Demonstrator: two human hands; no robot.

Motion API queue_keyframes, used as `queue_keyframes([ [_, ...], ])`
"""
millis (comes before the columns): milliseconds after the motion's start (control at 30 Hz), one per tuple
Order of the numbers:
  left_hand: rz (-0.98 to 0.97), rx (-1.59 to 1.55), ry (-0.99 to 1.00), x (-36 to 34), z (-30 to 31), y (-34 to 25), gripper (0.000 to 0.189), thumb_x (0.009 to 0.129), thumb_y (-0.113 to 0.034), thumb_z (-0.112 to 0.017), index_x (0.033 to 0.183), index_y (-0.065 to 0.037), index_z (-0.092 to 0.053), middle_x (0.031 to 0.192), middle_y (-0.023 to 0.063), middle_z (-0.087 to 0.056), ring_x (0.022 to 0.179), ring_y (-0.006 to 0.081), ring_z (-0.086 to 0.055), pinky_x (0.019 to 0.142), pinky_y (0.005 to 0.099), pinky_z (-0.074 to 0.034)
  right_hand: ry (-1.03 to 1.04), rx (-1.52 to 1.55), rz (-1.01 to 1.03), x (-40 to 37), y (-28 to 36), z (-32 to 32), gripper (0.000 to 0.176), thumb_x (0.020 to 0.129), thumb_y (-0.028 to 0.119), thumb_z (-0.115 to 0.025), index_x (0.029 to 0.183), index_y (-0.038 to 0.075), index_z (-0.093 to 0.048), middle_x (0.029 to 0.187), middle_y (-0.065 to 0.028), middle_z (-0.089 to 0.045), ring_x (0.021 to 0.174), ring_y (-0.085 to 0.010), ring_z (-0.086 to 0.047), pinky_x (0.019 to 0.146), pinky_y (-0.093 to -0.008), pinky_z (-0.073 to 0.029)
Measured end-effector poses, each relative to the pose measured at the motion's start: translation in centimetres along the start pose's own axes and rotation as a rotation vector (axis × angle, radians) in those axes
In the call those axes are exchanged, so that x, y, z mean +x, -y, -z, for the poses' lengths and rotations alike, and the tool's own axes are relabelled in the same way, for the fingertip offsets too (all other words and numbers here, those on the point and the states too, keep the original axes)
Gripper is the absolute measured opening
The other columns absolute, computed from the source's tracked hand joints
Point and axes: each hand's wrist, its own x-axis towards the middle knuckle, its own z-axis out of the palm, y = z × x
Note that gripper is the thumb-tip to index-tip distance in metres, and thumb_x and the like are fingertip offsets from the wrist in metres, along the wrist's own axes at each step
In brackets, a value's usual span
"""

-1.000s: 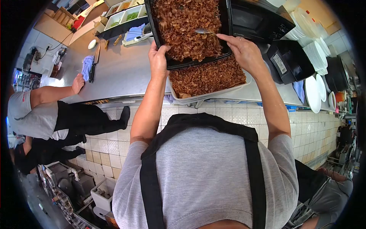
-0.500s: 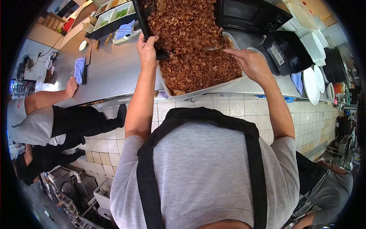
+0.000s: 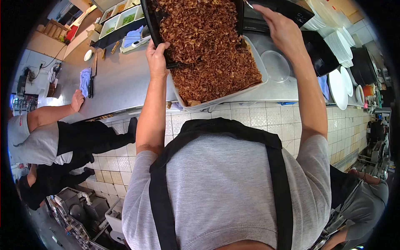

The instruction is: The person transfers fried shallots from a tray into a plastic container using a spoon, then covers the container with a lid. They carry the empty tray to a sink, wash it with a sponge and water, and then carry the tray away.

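Observation:
Brown fried flakes point(image 3: 200, 29), like crisp onion, fill a black tray point(image 3: 151, 21) that tilts down over a white plastic tub point(image 3: 261, 68). My left hand point(image 3: 157, 60) is closed on the tray's left near corner. More flakes point(image 3: 218, 79) lie heaped in the tub, with a bit of brown paper lining at its near edge. My right hand point(image 3: 285, 37) is raised by the tray's far right side, closed round a metal spoon point(image 3: 248, 4). Only a little of the spoon shows; its far end is out of frame.
Right of the tub lies a round clear lid point(image 3: 275, 66), with a black microwave point(image 3: 264, 18) behind. White plates point(image 3: 338, 46) and a black bin point(image 3: 320, 52) stand farther right. At left, a co-worker's hand point(image 3: 77, 101) rests near a knife point(image 3: 91, 86) and blue cloth point(image 3: 85, 80).
My right hand has moved up and away from the tub with the spoon, uncovering the clear lid. Flakes that were blurred in motion look settled. My left hand still holds the tilted tray.

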Motion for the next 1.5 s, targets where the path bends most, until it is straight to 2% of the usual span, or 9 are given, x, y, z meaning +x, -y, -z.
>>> queue_keyframes([
  [100,0.023,-0.028,0.020,-0.1,0.2,-0.2,0.018,0.075,0.000,-0.054,0.093,-0.003,-0.058,0.077,0.0001,-0.056,0.065,0.0098,-0.053,0.059,0.0233,-0.044,0.339,-0.209,-0.168,2.0,1.8,0.9,0.050,0.089,0.019,-0.058,0.135,0.016,-0.038,0.121,-0.0172,-0.054,0.089,-0.0347,-0.063,0.075,-0.0417,-0.054],
  [200,0.033,-0.005,0.007,-0.3,0.3,-0.7,0.018,0.075,0.001,-0.054,0.092,-0.003,-0.058,0.076,0.0001,-0.056,0.063,0.0101,-0.054,0.057,0.0232,-0.044,0.072,-0.156,-0.066,-0.2,-0.3,-3.4,0.037,0.093,0.017,-0.048,0.127,0.030,-0.052,0.089,-0.0159,-0.064,0.079,-0.0355,-0.063,0.066,-0.0452,-0.051],
  [333,0.041,-0.017,-0.002,-0.5,0.3,-0.5,0.018,0.074,0.002,-0.054,0.091,-0.004,-0.058,0.075,-0.0001,-0.056,0.061,0.0100,-0.053,0.056,0.0229,-0.044,0.133,-0.015,-0.069,-3.2,-0.8,-5.5,0.039,0.092,0.017,-0.050,0.128,0.031,-0.051,0.080,-0.0186,-0.063,0.076,-0.0365,-0.063,0.064,-0.0462,-0.051],
  [467,0.027,-0.020,-0.020,-0.3,0.5,0.4,0.018,0.074,0.002,-0.055,0.091,-0.004,-0.058,0.075,-0.0004,-0.055,0.061,0.0098,-0.053,0.056,0.0226,-0.044,0.192,0.142,-0.109,-5.8,0.1,-5.9,0.035,0.089,0.014,-0.051,0.122,0.023,-0.058,0.076,-0.0188,-0.064,0.070,-0.0382,-0.063,0.063,-0.0485,-0.050],
  [667,-0.006,0.009,-0.017,-0.5,-0.4,0.5,0.019,0.073,0.001,-0.056,0.091,-0.004,-0.059,0.076,-0.0021,-0.054,0.066,0.0086,-0.051,0.060,0.0226,-0.042,0.224,0.374,-0.171,-9.0,0.1,-7.5,0.033,0.088,0.009,-0.053,0.119,0.019,-0.060,0.081,-0.0205,-0.065,0.073,-0.0389,-0.063,0.066,-0.0468,-0.050],
  [767,-0.025,0.038,-0.011,-0.4,0.0,1.2,0.021,0.073,0.001,-0.056,0.093,-0.004,-0.060,0.077,-0.0026,-0.054,0.068,0.0086,-0.050,0.061,0.0231,-0.041,0.362,0.390,-0.273,-9.4,0.5,-6.2,0.031,0.091,0.012,-0.051,0.121,0.019,-0.059,0.104,-0.0164,-0.064,0.087,-0.0379,-0.062,0.075,-0.0431,-0.050],
  [1067,-0.080,0.035,-0.039,0.2,-0.4,1.0,0.023,0.073,0.002,-0.055,0.095,-0.003,-0.060,0.079,-0.0019,-0.055,0.067,0.0087,-0.050,0.062,0.0221,-0.041,0.437,0.347,-0.295,-11.6,-0.1,-4.9,0.032,0.091,0.011,-0.052,0.121,0.020,-0.059,0.102,-0.0160,-0.065,0.087,-0.0370,-0.062,0.074,-0.0420,-0.050],
  [1167,-0.097,-0.006,-0.038,0.8,0.0,1.5,0.022,0.074,0.002,-0.055,0.094,-0.003,-0.060,0.079,-0.0013,-0.057,0.067,0.0088,-0.051,0.062,0.0218,-0.041,0.316,0.283,-0.179,-12.9,-0.6,-4.6,0.033,0.090,0.011,-0.052,0.120,0.023,-0.060,0.085,-0.0176,-0.065,0.074,-0.0358,-0.063,0.065,-0.0439,-0.050],
  [1500,-0.114,-0.009,-0.046,1.3,0.5,1.7,0.020,0.074,0.002,-0.054,0.092,-0.003,-0.060,0.078,-0.0012,-0.056,0.067,0.0085,-0.051,0.062,0.0220,-0.042,0.247,0.148,-0.145,-12.3,0.3,-0.7,0.034,0.088,0.015,-0.056,0.119,0.028,-0.061,0.085,-0.0148,-0.065,0.070,-0.0315,-0.063,0.059,-0.0414,-0.052],
])
